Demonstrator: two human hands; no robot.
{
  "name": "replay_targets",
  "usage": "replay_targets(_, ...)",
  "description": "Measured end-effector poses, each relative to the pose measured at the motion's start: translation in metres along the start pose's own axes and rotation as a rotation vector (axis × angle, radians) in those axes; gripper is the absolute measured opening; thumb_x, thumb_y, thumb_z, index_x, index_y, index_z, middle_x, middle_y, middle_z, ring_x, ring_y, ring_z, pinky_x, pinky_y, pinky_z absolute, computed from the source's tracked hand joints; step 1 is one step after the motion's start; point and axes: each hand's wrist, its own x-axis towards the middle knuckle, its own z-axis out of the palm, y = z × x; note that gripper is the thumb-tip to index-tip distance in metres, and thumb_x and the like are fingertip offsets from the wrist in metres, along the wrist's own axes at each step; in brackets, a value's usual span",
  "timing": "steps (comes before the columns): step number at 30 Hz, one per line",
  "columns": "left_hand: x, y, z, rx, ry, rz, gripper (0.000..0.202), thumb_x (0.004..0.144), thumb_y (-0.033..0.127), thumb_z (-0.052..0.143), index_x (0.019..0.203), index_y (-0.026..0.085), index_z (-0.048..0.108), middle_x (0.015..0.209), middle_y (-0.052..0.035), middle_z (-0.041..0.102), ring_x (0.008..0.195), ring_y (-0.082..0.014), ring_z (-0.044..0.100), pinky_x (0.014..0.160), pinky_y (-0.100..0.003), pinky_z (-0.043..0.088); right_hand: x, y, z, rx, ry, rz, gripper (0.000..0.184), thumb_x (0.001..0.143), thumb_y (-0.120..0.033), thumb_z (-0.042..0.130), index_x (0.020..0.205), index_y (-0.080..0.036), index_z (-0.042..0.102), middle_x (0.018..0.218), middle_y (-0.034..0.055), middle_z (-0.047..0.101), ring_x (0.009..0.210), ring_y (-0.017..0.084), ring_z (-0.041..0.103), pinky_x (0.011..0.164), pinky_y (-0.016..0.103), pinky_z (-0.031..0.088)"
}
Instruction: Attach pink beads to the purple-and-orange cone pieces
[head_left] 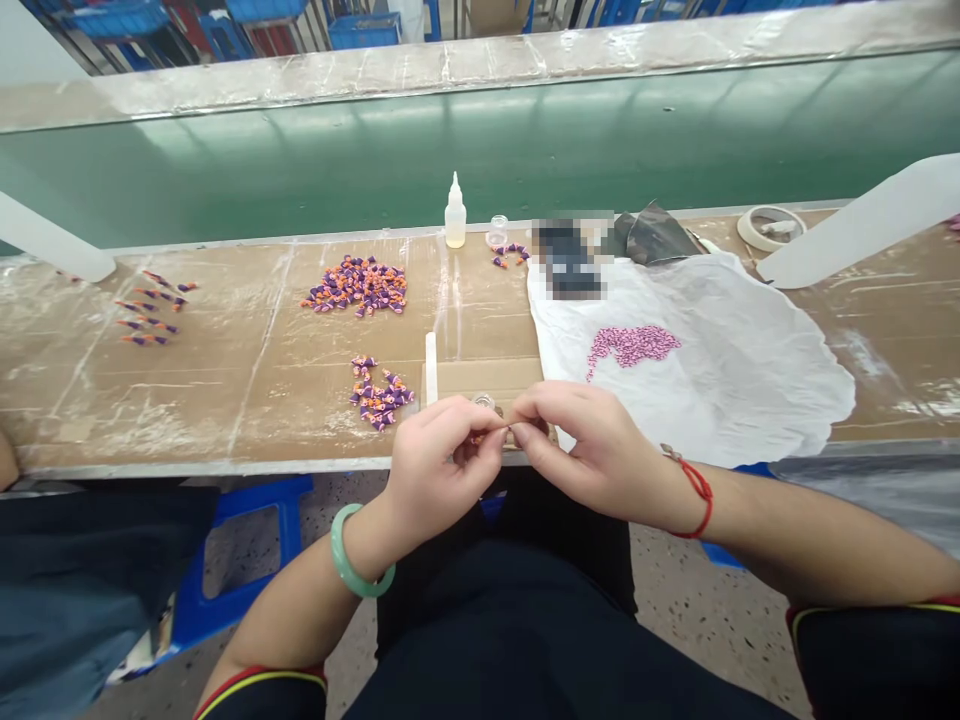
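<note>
My left hand [446, 455] and my right hand [581, 440] meet fingertip to fingertip over the table's front edge. Both are closed in a pinch; whatever lies between the fingers is too small and hidden to name. Just behind them, partly covered, is a small clear round container [484, 401] on a piece of cardboard [480, 378]. A white flat stick [431, 368] lies on the cardboard's left side. Left of my hands sits a small group of purple and orange pieces [381, 398]. To the right, tiny pink pieces [637, 345] are spread on a white cloth [735, 370].
A larger purple and orange pile [364, 285] lies farther back, with slim pieces [150, 310] at left. A dropper bottle [455, 215] stands near the green partition [337, 165]. A tape roll [771, 228] is at back right. Another person's dark clothing [82, 590] shows at left.
</note>
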Motion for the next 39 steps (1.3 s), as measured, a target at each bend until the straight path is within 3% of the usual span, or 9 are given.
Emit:
replay_targets(6, -0.004, -0.003, 0.004, -0.02, 0.021, 0.011, 0.015, 0.086, 0.009, 0.059, 0.074, 0.018, 0.057, 0.062, 0.0038, 0.058, 0.052, -0.007, 0.049, 0.052, -0.018, 0.042, 0.001, 0.0, 0.004, -0.062, 0.026, 0.003, 0.017, 0.093, -0.013, 0.049, 0.078, -0.02, 0.052, 0.065, -0.0013, 0.057, 0.056, 0.012, 0.052, 0.054, 0.023, 0.04)
replay_targets(16, 0.0, -0.004, -0.003, -0.268, -0.073, -0.2, 0.014, 0.082, 0.01, 0.059, 0.069, 0.017, 0.06, 0.061, 0.0022, 0.062, 0.054, -0.0077, 0.055, 0.052, -0.016, 0.044, 0.006, -0.002, 0.003, 0.073, 0.028, 0.052, 0.014, 0.088, -0.012, 0.051, 0.077, -0.018, 0.055, 0.066, -0.0034, 0.059, 0.057, 0.008, 0.053, 0.056, 0.018, 0.043)
replay_targets(27, 0.0, -0.011, -0.002, -0.301, -0.084, -0.274, 0.013, 0.082, 0.015, 0.06, 0.07, 0.017, 0.063, 0.062, -0.0002, 0.064, 0.055, -0.0098, 0.057, 0.053, -0.019, 0.045, 0.011, 0.001, 0.006, 0.084, -0.001, 0.079, 0.012, 0.086, -0.013, 0.052, 0.076, -0.018, 0.055, 0.064, -0.0043, 0.059, 0.054, 0.007, 0.052, 0.052, 0.017, 0.04)
replay_targets(33, -0.017, -0.027, -0.007, -0.607, 0.022, -0.615, 0.012, 0.085, 0.028, 0.07, 0.084, 0.017, 0.065, 0.067, 0.0004, 0.063, 0.049, -0.0074, 0.052, 0.046, -0.018, 0.044, 0.02, 0.035, 0.0, -0.141, -0.081, 0.006, 0.013, 0.087, -0.015, 0.05, 0.075, -0.019, 0.053, 0.064, -0.0022, 0.056, 0.056, 0.011, 0.05, 0.055, 0.021, 0.038)
replay_targets(39, -0.038, -0.047, -0.008, -0.771, 0.093, -0.867, 0.023, 0.073, 0.028, 0.084, 0.083, 0.016, 0.067, 0.06, 0.0034, 0.061, 0.05, -0.0072, 0.056, 0.047, -0.015, 0.046, 0.021, 0.07, 0.007, -0.418, -0.253, -0.131, 0.014, 0.086, -0.015, 0.044, 0.073, -0.019, 0.048, 0.064, 0.0008, 0.054, 0.059, 0.014, 0.048, 0.058, 0.025, 0.034)
